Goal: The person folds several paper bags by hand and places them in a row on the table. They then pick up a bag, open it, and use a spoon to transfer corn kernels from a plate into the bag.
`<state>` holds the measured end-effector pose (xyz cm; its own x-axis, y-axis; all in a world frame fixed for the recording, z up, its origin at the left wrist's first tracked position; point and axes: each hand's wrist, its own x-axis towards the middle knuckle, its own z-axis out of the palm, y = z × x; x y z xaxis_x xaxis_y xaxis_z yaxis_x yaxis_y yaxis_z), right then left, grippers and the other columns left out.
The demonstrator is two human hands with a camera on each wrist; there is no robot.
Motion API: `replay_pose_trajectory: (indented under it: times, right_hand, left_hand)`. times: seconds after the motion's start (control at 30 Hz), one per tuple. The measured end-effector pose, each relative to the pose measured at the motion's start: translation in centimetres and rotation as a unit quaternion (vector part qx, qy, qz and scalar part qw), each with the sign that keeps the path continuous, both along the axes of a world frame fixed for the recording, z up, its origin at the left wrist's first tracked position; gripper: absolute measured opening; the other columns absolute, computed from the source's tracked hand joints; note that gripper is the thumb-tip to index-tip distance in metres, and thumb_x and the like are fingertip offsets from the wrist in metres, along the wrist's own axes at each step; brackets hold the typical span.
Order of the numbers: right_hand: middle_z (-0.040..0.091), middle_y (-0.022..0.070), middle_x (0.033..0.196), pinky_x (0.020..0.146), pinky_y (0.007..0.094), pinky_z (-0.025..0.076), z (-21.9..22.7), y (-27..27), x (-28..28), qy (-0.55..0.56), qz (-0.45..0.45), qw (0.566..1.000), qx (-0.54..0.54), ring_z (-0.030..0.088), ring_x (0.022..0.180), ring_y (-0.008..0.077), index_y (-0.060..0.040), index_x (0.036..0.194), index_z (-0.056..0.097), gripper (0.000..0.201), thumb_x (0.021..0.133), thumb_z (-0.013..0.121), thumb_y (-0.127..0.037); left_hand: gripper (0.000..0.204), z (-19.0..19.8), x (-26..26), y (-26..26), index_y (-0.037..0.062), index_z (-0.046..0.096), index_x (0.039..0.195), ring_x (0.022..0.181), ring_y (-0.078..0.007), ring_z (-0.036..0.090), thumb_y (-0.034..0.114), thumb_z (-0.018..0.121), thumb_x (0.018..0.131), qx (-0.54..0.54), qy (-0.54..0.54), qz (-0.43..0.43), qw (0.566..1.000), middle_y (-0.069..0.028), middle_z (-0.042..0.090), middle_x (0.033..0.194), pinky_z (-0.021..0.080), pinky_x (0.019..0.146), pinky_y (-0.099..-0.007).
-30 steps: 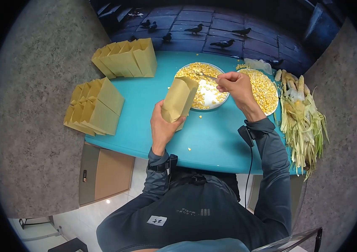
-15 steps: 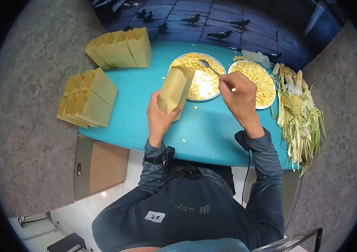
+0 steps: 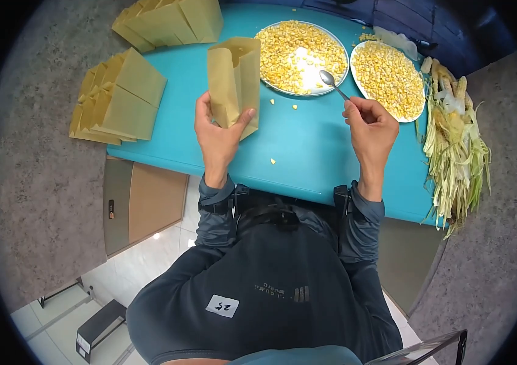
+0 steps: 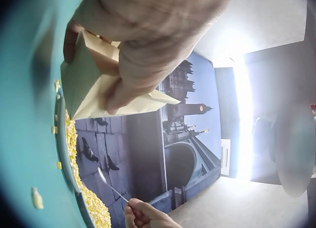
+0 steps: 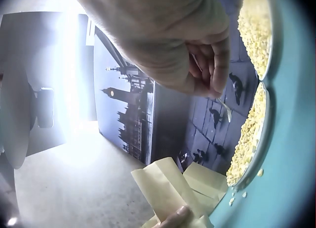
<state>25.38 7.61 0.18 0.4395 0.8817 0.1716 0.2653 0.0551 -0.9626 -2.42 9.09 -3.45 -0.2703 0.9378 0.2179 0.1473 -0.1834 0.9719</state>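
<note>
My left hand point(image 3: 219, 143) grips an upright brown paper bag point(image 3: 222, 79) low down, thumb on its near side, its open top facing up. In the right hand point(image 3: 373, 131) a metal spoon point(image 3: 335, 86) is pinched by its handle. Its bowl overlaps the near right edge of a round plate point(image 3: 307, 66) in the head view; no kernels show in it. Corn kernels point(image 3: 286, 45) cover most of that plate around a bare white patch. The left wrist view shows the folded paper bag point(image 4: 81, 87) under my fingers, with the spoon point(image 4: 114, 190) farther off.
A second plate heaped with corn kernels point(image 3: 389, 79) sits at right. Beyond it lie stripped cobs and husks point(image 3: 453, 146). Open paper bags stand in two groups, near left point(image 3: 127, 100) and back left point(image 3: 170, 24). A few loose kernels point(image 3: 273, 161) dot the teal table point(image 3: 307, 146).
The right hand has drawn the spoon back from the kernels toward the plate's near right edge. The left hand has turned the bag more upright. The head view has tilted down.
</note>
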Motion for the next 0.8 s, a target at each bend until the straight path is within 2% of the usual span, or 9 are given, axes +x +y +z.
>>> replay_pose_trajectory:
  times: [0.53,0.63,0.7,0.73,0.8]
  right_hand:
    - [0.08,0.0059,0.083,0.069,0.0244,0.056,-1.5,1.2,-0.8,-0.012,0.021,0.999,-0.027,0.071,0.071,0.0082,0.0033,0.104,0.083,0.018,0.094,0.081,-0.012]
    - [0.081,0.0076,0.082,0.069,0.0269,0.057,-1.3,2.7,-0.3,-0.061,0.029,0.997,-0.038,0.073,0.071,0.0113,0.0016,0.1,0.084,0.016,0.091,0.082,-0.011]
    - [0.081,0.0101,0.079,0.069,0.0298,0.059,-0.7,4.1,0.3,-0.182,0.034,0.982,-0.027,0.076,0.07,0.0157,0.0007,0.093,0.084,0.013,0.086,0.081,-0.01]
    - [0.081,0.0101,0.079,0.069,0.0298,0.059,-0.5,4.8,0.6,-0.182,0.028,0.983,-0.019,0.076,0.07,0.0157,0.0007,0.093,0.084,0.013,0.086,0.081,-0.01]
    - [0.08,0.0123,0.076,0.066,0.0326,0.059,-0.1,6.0,0.8,-0.196,0.082,0.974,-0.078,0.076,0.067,0.0199,0.0013,0.087,0.083,0.013,0.081,0.08,-0.009]
  left_hand:
    - [0.081,0.4,-0.6,-0.1,-0.0017,0.052,0.142,0.126,-0.0253,0.066,0.009,0.1,0.078,-0.01,-0.023,0.0,1.0,-0.0161,0.065,0.135,0.057,0.109,-0.0412]
    - [0.08,0.2,-0.9,0.0,-0.0019,0.051,0.143,0.127,-0.0254,0.066,0.008,0.099,0.079,-0.005,-0.022,0.001,1.0,-0.0161,0.065,0.136,0.057,0.109,-0.0413]
    - [0.08,-0.4,-1.3,0.1,-0.002,0.051,0.143,0.127,-0.0255,0.066,0.007,0.098,0.079,0.002,-0.023,-0.003,1.0,-0.0161,0.065,0.136,0.056,0.109,-0.0412]
    - [0.079,-0.2,-1.4,0.3,-0.002,0.051,0.143,0.127,-0.0255,0.065,0.006,0.098,0.08,0.007,-0.023,-0.005,1.0,-0.016,0.065,0.136,0.056,0.11,-0.0412]
    - [0.079,0.1,-1.5,0.3,-0.0021,0.051,0.143,0.127,-0.0255,0.065,0.006,0.097,0.08,0.011,-0.028,-0.004,1.0,-0.0159,0.065,0.136,0.056,0.109,-0.041]
